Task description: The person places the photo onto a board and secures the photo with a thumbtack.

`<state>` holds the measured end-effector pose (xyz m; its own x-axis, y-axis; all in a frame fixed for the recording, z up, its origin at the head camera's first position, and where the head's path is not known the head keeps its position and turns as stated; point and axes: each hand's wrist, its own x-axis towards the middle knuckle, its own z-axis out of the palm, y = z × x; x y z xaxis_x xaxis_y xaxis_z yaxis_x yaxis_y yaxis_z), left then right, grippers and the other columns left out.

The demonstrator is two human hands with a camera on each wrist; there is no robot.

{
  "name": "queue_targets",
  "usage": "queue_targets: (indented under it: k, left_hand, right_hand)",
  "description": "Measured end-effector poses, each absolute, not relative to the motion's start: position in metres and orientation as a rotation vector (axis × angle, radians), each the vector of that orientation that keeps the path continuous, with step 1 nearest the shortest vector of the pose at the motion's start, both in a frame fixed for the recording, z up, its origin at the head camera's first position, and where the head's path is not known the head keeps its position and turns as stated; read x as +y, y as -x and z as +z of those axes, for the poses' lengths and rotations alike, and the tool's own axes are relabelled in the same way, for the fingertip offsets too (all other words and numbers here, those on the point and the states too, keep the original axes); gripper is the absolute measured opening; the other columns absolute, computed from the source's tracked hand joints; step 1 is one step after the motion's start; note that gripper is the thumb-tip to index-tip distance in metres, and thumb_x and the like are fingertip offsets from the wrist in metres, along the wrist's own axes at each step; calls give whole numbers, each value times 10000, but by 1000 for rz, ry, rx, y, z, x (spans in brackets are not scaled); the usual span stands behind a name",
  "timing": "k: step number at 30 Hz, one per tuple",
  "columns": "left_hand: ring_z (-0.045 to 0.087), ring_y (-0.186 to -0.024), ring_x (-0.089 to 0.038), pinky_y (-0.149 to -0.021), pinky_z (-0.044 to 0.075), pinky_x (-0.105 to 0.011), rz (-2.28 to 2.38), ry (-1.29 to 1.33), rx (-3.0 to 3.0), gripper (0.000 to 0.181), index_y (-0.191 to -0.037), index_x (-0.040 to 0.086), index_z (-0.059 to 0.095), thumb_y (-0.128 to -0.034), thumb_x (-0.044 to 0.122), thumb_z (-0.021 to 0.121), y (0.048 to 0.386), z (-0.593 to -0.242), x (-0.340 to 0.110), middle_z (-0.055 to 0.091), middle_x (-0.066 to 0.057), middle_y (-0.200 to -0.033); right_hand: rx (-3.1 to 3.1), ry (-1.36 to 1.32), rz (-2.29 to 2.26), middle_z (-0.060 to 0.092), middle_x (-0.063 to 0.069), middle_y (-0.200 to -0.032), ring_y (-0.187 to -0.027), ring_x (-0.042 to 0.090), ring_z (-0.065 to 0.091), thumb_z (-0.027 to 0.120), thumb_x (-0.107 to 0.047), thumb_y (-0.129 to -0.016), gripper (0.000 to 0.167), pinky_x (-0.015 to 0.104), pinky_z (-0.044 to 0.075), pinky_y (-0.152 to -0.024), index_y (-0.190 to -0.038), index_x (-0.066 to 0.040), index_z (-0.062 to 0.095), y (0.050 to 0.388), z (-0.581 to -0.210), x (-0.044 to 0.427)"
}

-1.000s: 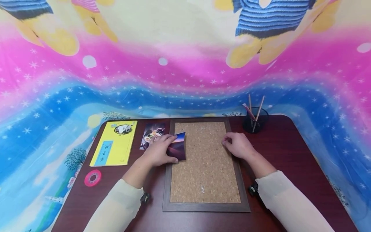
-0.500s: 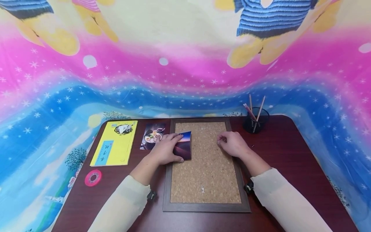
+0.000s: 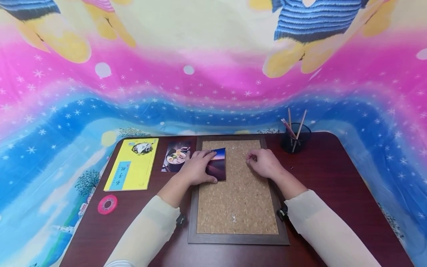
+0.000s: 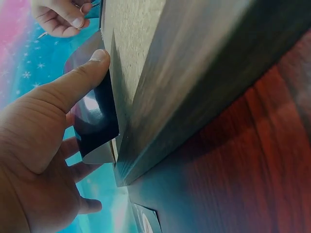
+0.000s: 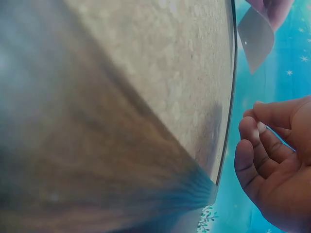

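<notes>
My left hand (image 3: 197,168) grips a glossy sunset photo (image 3: 218,167) over the upper left of a framed cork board (image 3: 237,200). The left wrist view has the thumb on the near face of the bent photo (image 4: 97,116) and fingers behind it. Above the board's upper right, my right hand (image 3: 265,163) has curled fingers, thumb and fingertips together. In the right wrist view a small pale thing (image 5: 261,127) shows at the fingertips of that hand (image 5: 277,160); what it is cannot be told. A gap separates the two hands.
A ramen photo (image 3: 176,157) lies left of the board, then a yellow book (image 3: 140,174) and a pink tape roll (image 3: 107,204). A black mesh cup (image 3: 288,142) with pencils stands at the back right. Small clear bits (image 3: 234,218) sit on the lower cork.
My left hand has carried the sunset photo to the right, farther over the cork. My right hand has shifted left, and the gap between the hands has narrowed.
</notes>
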<state>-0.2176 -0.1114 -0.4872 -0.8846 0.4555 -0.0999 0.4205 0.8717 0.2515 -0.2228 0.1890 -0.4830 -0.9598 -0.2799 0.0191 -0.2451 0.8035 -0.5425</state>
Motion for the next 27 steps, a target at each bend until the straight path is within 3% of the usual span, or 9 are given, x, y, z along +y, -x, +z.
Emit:
queue_targets:
  k: [7, 16, 27]
  left_hand:
    - [338, -1500, -352, -1182, 145, -727, 350, -686, 2883, 1066, -1618, 256, 383, -743, 637, 857, 224, -488, -104, 388, -60, -1633]
    - [290, -1532, -360, -1176, 154, -734, 317, -683, 2884, 1108, -1634, 266, 349, -735, 701, 828, 230, -491, -96, 324, -42, -1675]
    - [299, -1538, -311, -1201, 111, -709, 357, -687, 2803, 926, -1572, 278, 469, -800, 670, 796, 236, -496, -93, 371, -42, -1652]
  right_hand:
    - [2921, 412, -884, 738, 20, -963, -919, 212, 676, 696, -160, -967, 65, 439, 550, -839, -990, -155, 756, 228, -481, 183]
    - [2936, 434, -893, 739, 16, -922, -870, 205, 674, 700, -131, -943, 61, 427, 554, -811, -965, -134, 757, 231, -481, 180]
    - [2919, 438, -911, 731, 15, -903, -858, 202, 670, 695, -138, -942, 75, 415, 553, -800, -972, -121, 761, 235, -481, 177]
